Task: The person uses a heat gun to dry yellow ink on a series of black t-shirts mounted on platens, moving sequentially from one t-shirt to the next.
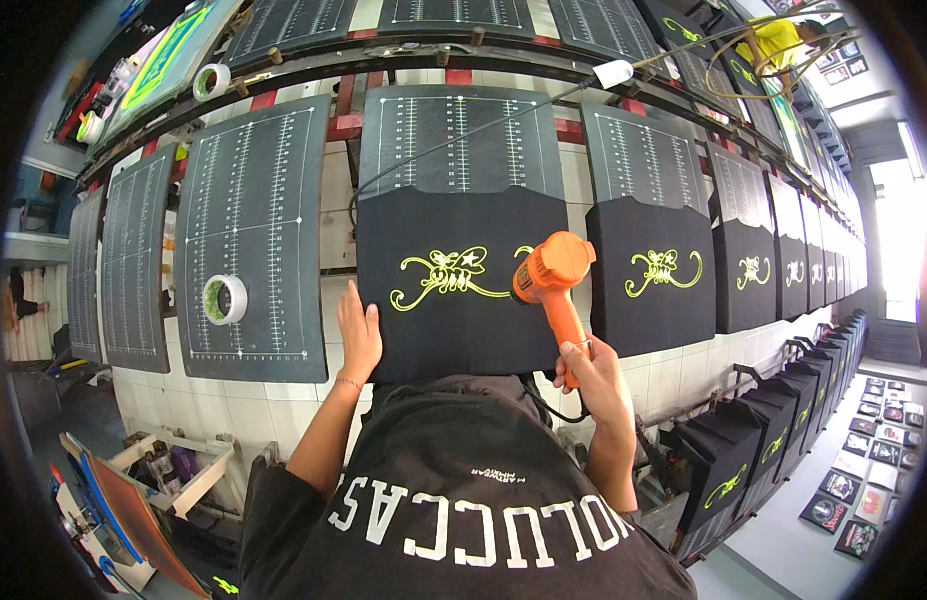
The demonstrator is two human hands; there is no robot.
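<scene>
the person's right hand (595, 375) has its grip closed around the handle of an orange, pistol-shaped heat gun (560, 262), which is over the right part of a sheet of black fabric (423, 345). the tool hides part of a neon yellow-green line print (448, 272) on that fabric. the fabric covers the lower part of a dark, flat board with white ruled scales (463, 135), whose upper part is bare. the left hand (361, 340) has its grip open, fingers extended, at the fabric's left edge; whether it presses there cannot be told. a black cable (556, 412) loops below the right hand. to the left, a white roll of tape (240, 300) lies on a bare dark board (248, 180); to the right, a neighbouring board carries black fabric with a similar print (663, 272).
</scene>
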